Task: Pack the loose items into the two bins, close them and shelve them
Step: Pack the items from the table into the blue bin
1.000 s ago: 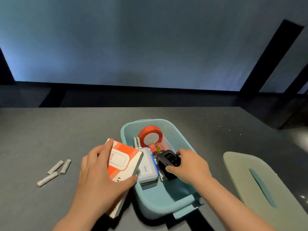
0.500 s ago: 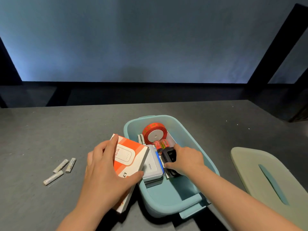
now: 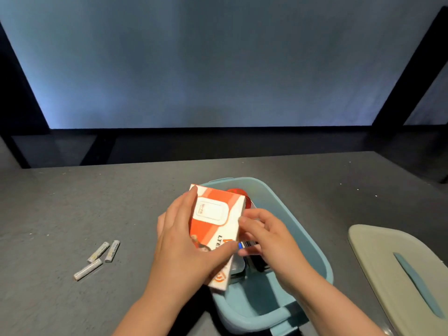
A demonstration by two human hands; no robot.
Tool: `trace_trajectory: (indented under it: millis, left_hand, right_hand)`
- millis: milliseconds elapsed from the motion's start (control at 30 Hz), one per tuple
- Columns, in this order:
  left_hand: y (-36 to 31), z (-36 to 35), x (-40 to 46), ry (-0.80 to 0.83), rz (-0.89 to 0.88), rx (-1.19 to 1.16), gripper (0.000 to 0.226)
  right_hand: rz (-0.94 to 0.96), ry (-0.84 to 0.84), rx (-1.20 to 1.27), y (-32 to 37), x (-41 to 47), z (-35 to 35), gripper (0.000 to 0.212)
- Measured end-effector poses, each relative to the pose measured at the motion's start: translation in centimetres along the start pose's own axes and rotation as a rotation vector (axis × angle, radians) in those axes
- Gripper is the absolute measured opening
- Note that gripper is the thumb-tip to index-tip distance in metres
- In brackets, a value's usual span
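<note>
Both hands (image 3: 184, 241) (image 3: 271, 241) hold orange box (image 3: 215, 229) over blue bin (image 3: 312, 253).

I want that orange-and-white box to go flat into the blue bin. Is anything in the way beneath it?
Yes. The left hand holds the box over the bin, whose left part already holds a grey device, a black item and a red roll. The right hand is there too.
</note>
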State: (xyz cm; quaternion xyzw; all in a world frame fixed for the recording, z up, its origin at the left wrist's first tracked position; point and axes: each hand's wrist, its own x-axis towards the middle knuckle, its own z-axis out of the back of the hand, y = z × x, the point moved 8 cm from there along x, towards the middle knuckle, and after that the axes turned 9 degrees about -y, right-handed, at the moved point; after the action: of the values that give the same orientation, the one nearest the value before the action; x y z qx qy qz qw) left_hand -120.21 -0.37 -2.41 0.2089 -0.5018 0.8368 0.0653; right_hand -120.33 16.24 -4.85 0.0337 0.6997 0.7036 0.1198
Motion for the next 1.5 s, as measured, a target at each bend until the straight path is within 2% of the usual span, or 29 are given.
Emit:
trace_trajectory:
  millis: [100,233,300,400,467,533,600,667,733,767,900,967,1133,1367,1500]
  left_hand:
    - [0.7,-0.4,-0.4,0.041,0.074,-0.114,0.097]
    - [2.9,-0.7,-1.0,0.026,0.308,-0.388,0.057]
    - [4.1,-1.0,-1.3,0.039,0.402,-0.485,0.055]
    - [4.5,-1.0,-1.3,-0.018,0.419,-0.543,0.053]
    - [4.2,-1.4,-1.2,-0.053,0.400,-0.555,0.053]
    - [3.7,-2.4,-1.3,-0.012,0.405,-0.565,0.052]
    - [3.3,-3.2,-1.5,0.030,0.390,-0.544,0.050]
    - [3.3,-3.0,-1.5,0.053,0.304,-0.339,0.049]
    - [3.6,-2.5,-1.8,0.066,0.200,-0.109,0.057]
    - [3.9,-2.4,-2.1,0.078,0.190,-0.069,0.062]
    - [5.6,-2.7,-3.3,0.137,0.237,-0.042,0.070]
    - [5.9,-2.7,-3.7,0.134,0.252,-0.054,0.074]
    - [6.2,-2.7,-3.8,0.129,0.249,-0.039,0.072]
    - [6.2,-2.7,-4.1,0.120,0.267,-0.089,0.076]
    - [6.7,-0.4,-3.7,0.021,0.225,-0.049,0.063]
  right_hand:
    - [0.047,-0.053,-0.056,0.7,0.8,0.9,0.012]
    - [0.056,-0.052,-0.120,1.0,1.7,1.7,0.016]
    - [0.038,-0.079,-0.128,0.8,2.0,2.1,0.015]
    - [0.106,-0.159,-0.272,0.6,1.8,2.4,0.016]
    - [0.172,-0.128,-0.384,0.7,1.3,1.5,0.031]
    - [0.190,-0.082,-0.405,0.6,1.2,0.8,0.049]
    - [0.151,-0.117,-0.337,0.2,1.9,1.6,0.046]
    - [0.112,-0.155,-0.300,-0.3,2.8,2.8,0.038]
    - [0.101,-0.156,-0.392,-1.4,3.5,3.6,0.038]
    - [0.086,-0.141,-0.438,-2.1,3.7,3.5,0.038]
    - [0.071,-0.088,-0.543,-3.8,4.2,2.4,0.030]
    - [0.116,-0.082,-0.686,-3.8,4.4,1.8,0.028]
    - [0.094,-0.056,-0.995,-4.6,5.2,1.0,0.035]
    - [0.075,-0.039,-1.035,-4.8,5.2,0.8,0.037]
    - [0.239,-0.074,-1.078,-2.9,4.3,-0.1,0.040]
